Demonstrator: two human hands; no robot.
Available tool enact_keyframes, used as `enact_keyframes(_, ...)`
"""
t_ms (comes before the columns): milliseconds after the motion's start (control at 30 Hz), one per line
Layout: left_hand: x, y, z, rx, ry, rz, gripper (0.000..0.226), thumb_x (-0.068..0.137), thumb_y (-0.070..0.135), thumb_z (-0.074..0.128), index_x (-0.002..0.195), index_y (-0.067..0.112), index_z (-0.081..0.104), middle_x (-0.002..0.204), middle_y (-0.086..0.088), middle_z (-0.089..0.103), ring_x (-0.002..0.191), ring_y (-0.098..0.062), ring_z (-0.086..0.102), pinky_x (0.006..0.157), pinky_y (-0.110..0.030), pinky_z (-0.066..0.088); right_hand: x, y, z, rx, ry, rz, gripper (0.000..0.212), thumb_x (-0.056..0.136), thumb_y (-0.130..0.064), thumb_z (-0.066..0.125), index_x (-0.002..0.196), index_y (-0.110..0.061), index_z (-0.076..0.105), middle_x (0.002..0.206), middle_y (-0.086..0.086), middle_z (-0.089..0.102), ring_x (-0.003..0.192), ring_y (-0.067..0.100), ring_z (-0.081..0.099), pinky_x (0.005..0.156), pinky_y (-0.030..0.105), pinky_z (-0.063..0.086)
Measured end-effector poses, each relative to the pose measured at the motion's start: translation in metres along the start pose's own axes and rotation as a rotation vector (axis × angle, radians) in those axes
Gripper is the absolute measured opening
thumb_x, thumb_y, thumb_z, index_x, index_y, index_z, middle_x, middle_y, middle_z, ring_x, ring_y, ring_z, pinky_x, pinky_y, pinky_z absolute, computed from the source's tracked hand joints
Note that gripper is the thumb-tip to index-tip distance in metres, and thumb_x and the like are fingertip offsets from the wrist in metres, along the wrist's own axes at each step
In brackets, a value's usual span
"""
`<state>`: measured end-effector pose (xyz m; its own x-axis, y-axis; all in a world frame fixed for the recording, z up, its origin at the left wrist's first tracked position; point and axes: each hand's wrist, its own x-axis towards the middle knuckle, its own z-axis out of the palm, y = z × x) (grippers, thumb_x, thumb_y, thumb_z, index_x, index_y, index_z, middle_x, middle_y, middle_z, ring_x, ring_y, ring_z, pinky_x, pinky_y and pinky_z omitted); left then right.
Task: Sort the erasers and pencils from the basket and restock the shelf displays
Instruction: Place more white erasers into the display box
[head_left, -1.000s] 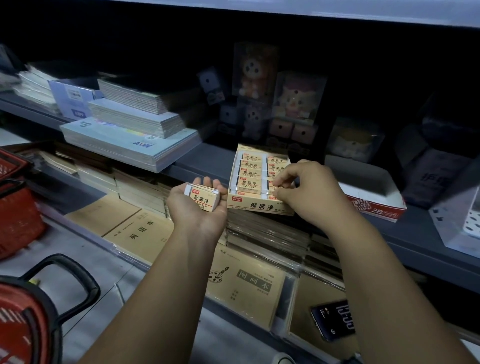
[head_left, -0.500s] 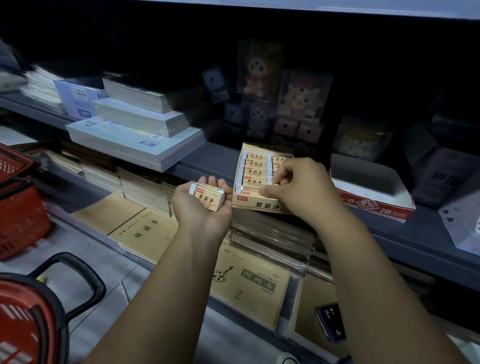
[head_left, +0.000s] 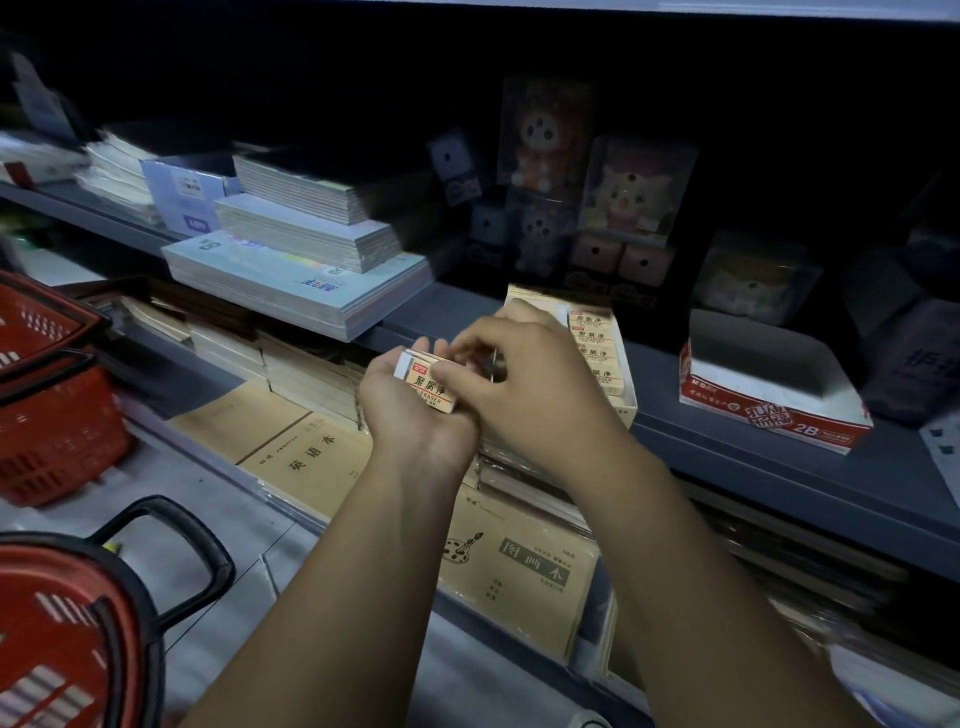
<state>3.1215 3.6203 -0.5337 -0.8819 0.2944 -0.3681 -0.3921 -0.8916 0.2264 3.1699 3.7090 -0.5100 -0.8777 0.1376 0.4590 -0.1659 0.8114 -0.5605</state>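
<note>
My left hand (head_left: 410, 415) is palm up in front of the shelf and cradles a small stack of cream-sleeved erasers (head_left: 427, 388). My right hand (head_left: 524, 374) reaches across and pinches the top eraser of that stack. Just behind my hands, the cream eraser display box (head_left: 618, 384) sits on the grey shelf (head_left: 779, 467) with a column of erasers showing on its right side; its left side is hidden by my right hand. A red basket (head_left: 57, 649) with a black handle is at the lower left.
A white and red 2B box (head_left: 774, 400) stands right of the eraser box. Stacked notebooks (head_left: 296, 260) fill the shelf's left, boxed plush toys (head_left: 623, 202) the back. Brown exercise books (head_left: 519, 566) lie on the lower shelf. A second red basket (head_left: 47, 395) sits at left.
My right hand has left the display box and moved left onto the erasers in my left palm. My left hand stays in place.
</note>
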Motion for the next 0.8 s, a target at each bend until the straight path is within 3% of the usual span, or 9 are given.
enact_keyframes(100, -0.006, 0.003, 0.002, 0.025, -0.066, -0.014, 0.015, 0.100, 0.021, 0.044, 0.100, 0.013, 0.056, 0.064, -0.009, 0.063, 0.052, -0.023, 0.067, 0.054, -0.030, 0.059, 0.001, -0.007, 0.011, -0.020, -0.028, -0.003, 0.025, 0.084, -0.046, 0.075, 0.103, -0.030, 0.074, 0.094, -0.012, 0.051, 0.098, 0.009, 0.051, 0.086, 0.034, 0.050)
enact_keyframes(200, -0.009, 0.007, 0.002, 0.038, -0.100, -0.033, 0.016, 0.101, 0.022, 0.045, 0.104, 0.012, 0.057, 0.064, -0.010, 0.065, 0.052, -0.024, 0.069, 0.051, -0.032, 0.058, 0.004, -0.011, 0.017, -0.010, -0.030, 0.011, 0.028, 0.082, -0.042, 0.078, 0.107, -0.030, 0.075, 0.095, -0.012, 0.052, 0.098, 0.010, 0.054, 0.088, 0.037, 0.051)
enact_keyframes(267, -0.007, 0.009, 0.000, 0.040, -0.112, -0.041, 0.017, 0.101, 0.024, 0.047, 0.109, 0.013, 0.058, 0.067, -0.010, 0.067, 0.055, -0.024, 0.070, 0.053, -0.034, 0.058, 0.006, -0.011, 0.017, 0.016, -0.021, 0.037, 0.027, 0.081, -0.039, 0.081, 0.105, -0.027, 0.076, 0.095, -0.011, 0.054, 0.095, 0.010, 0.057, 0.086, 0.035, 0.052)
enact_keyframes(333, -0.006, 0.010, -0.001, 0.051, -0.139, -0.046, 0.019, 0.101, 0.028, 0.049, 0.110, 0.013, 0.057, 0.070, -0.009, 0.067, 0.060, -0.025, 0.071, 0.060, -0.034, 0.060, 0.007, -0.012, 0.016, 0.055, -0.019, 0.061, 0.026, 0.081, -0.034, 0.082, 0.104, -0.025, 0.077, 0.095, -0.010, 0.055, 0.088, 0.004, 0.058, 0.080, 0.024, 0.050)
enact_keyframes(433, -0.008, 0.010, -0.001, 0.026, -0.192, -0.038, 0.025, 0.100, 0.033, 0.047, 0.111, 0.012, 0.052, 0.082, -0.012, 0.066, 0.083, -0.028, 0.070, 0.091, -0.040, 0.056, 0.007, -0.012, 0.016, 0.123, 0.013, 0.086, 0.018, 0.082, -0.027, 0.082, 0.099, -0.023, 0.077, 0.093, -0.012, 0.057, 0.078, -0.004, 0.055, 0.067, 0.007, 0.038)
enact_keyframes(500, -0.014, 0.008, 0.000, 0.016, -0.213, -0.033, 0.028, 0.099, 0.030, 0.043, 0.106, 0.006, 0.054, 0.086, -0.016, 0.065, 0.091, -0.030, 0.067, 0.104, -0.039, 0.047, 0.007, -0.012, 0.016, 0.143, 0.039, 0.099, 0.012, 0.083, -0.025, 0.081, 0.094, -0.023, 0.077, 0.091, -0.011, 0.057, 0.072, -0.005, 0.053, 0.062, 0.005, 0.036)
enact_keyframes(567, -0.018, 0.005, 0.001, 0.016, -0.244, -0.029, 0.031, 0.097, 0.027, 0.038, 0.094, 0.001, 0.056, 0.082, -0.019, 0.065, 0.082, -0.030, 0.068, 0.101, -0.037, 0.046, 0.007, -0.011, 0.014, 0.159, 0.062, 0.111, 0.009, 0.083, -0.025, 0.081, 0.090, -0.022, 0.076, 0.089, -0.010, 0.059, 0.069, -0.004, 0.052, 0.060, 0.004, 0.036)
enact_keyframes(700, -0.024, 0.003, 0.004, 0.006, -0.328, -0.005, 0.037, 0.088, 0.017, 0.037, 0.111, -0.006, 0.054, 0.100, -0.028, 0.064, 0.094, -0.041, 0.067, 0.101, -0.046, 0.050, 0.008, -0.008, 0.011, 0.229, 0.105, 0.171, 0.010, 0.085, -0.027, 0.080, 0.090, -0.021, 0.074, 0.086, -0.009, 0.066, 0.066, -0.002, 0.053, 0.059, 0.006, 0.039)
enact_keyframes(800, -0.022, 0.002, 0.003, 0.084, -0.335, 0.001, 0.039, 0.089, 0.008, 0.033, 0.113, -0.013, 0.056, 0.104, -0.033, 0.068, 0.095, -0.042, 0.071, 0.092, -0.046, 0.055, 0.010, -0.007, 0.011, 0.298, 0.164, 0.215, 0.011, 0.085, -0.027, 0.080, 0.089, -0.019, 0.073, 0.076, -0.010, 0.067, 0.061, -0.004, 0.056, 0.055, 0.006, 0.040)
